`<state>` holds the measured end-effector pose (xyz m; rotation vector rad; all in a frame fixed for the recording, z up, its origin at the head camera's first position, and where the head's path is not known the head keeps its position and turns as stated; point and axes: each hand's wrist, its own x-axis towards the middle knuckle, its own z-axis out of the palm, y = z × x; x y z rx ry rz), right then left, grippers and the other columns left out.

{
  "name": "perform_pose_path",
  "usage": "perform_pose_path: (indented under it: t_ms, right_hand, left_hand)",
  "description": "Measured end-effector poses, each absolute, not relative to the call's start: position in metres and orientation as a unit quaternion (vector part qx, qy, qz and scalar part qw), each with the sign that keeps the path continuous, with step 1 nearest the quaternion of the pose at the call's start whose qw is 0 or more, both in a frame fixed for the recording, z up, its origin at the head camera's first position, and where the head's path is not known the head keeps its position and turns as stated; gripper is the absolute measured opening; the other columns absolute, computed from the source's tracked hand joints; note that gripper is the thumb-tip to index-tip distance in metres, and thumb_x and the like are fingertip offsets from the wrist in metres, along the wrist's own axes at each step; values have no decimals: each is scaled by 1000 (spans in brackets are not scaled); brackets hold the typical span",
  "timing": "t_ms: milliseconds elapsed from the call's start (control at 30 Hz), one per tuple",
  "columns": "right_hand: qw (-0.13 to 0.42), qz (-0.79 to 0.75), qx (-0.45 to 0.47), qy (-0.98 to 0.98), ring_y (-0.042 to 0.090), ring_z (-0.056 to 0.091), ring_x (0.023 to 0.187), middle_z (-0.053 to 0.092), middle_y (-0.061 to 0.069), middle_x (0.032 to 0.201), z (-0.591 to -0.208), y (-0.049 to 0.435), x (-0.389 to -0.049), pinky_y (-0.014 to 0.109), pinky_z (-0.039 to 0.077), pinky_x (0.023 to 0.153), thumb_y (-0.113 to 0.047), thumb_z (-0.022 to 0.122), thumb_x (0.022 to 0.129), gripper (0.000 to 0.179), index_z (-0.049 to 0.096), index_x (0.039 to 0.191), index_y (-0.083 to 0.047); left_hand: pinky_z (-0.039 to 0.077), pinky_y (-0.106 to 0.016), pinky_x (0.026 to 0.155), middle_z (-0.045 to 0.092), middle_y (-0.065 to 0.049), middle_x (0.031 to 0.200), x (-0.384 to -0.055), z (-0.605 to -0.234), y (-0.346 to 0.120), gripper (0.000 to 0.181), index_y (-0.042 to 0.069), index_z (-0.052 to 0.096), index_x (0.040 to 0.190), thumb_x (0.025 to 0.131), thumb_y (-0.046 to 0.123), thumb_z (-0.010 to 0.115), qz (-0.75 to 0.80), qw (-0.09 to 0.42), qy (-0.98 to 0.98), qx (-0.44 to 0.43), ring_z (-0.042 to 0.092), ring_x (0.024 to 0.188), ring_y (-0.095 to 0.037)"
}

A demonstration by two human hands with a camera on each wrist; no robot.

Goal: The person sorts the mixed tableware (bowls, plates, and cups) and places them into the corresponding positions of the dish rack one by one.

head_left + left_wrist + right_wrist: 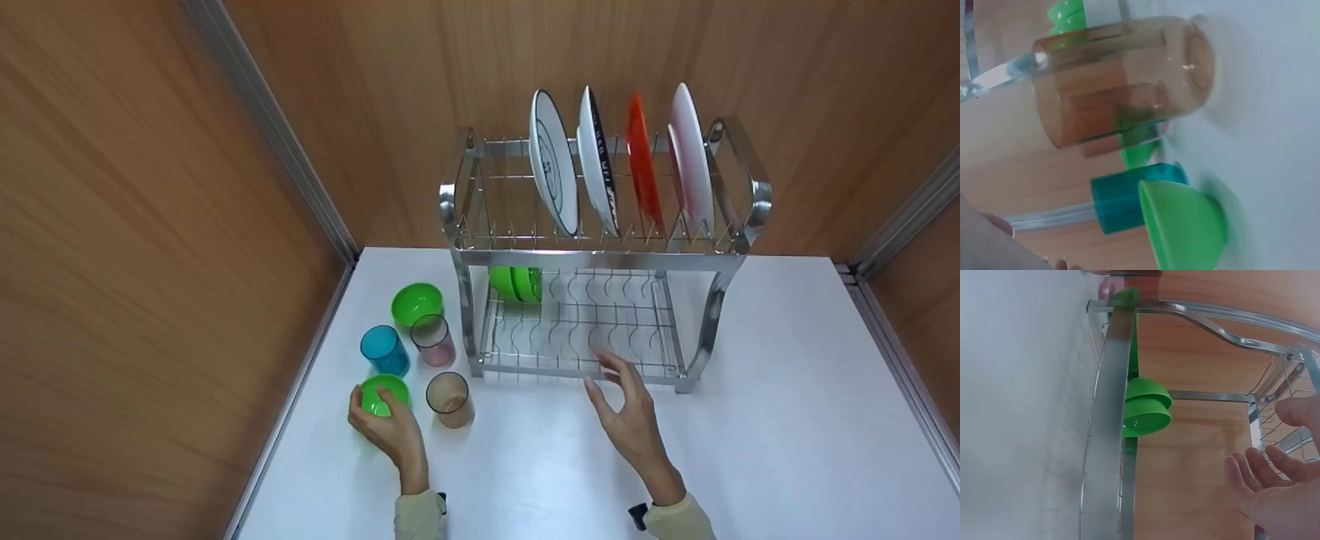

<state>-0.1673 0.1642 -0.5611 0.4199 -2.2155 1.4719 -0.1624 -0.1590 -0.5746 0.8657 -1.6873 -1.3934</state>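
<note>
The near green bowl [375, 401] sits upright on the white table [787, 360], mouth upward, directly below and forward of the left hand [394, 431]. The left hand is the nearer of the two; its thumb is spread from its fingers across the bowl's rim as seen from above, and the left wrist view shows visible fingertips above the rim, with a gap. The bowl is round, so it has no long axis in plan; the governing relation is the drop from the fingers to the rim. The right hand [634, 424] is well apart, at the front edge of the dish rack [600, 260], thumb and fingers separated, holding nothing. The blue tumbler [385, 352] stands just behind the near green bowl, and the amber tumbler [451, 403] stands to its right, on the side toward the rack. The pink tumbler [435, 345] and the far green bowl [417, 304] stand farther back. The amber tumbler and the rack's front left leg [466, 315] are the likely obstructions to rightward travel. Two nested green bowls [504, 283] rest on edge at the left end of the lower tier; plates [553, 161] stand on edge above.
</note>
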Motion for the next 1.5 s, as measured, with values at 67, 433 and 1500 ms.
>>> perform_pose_path:
  t_ms: [67, 433, 1500]
  right_hand:
    - [214, 535, 142, -805, 29, 57, 124, 60, 16, 135, -565, 167, -165, 23, 46, 104, -4, 74, 94, 50, 54, 139, 5]
    - [184, 535, 119, -816, 31, 57, 125, 60, 17, 134, -579, 172, -153, 20, 46, 103, -5, 75, 94, 50, 54, 138, 4]
    - [-13, 622, 85, -779, 32, 60, 125, 60, 15, 135, -616, 140, -150, 46, 50, 104, -28, 67, 101, 48, 54, 139, -1]
  left_hand:
    - [26, -59, 120, 32, -26, 149, -160, -578, -166, 52, -2, 33, 150, 105, 15, 54, -541, 382, -657, 360, 33, 142, -43]
    - [20, -50, 124, 21, -29, 157, -152, -604, -192, 68, -3, 14, 160, 107, 21, 49, -529, 323, -638, 457, 24, 147, -41]
    - [16, -41, 126, 16, -25, 167, -147, -627, -207, 57, -1, 8, 163, 113, 27, 14, -721, 253, -541, 352, 15, 155, -35]
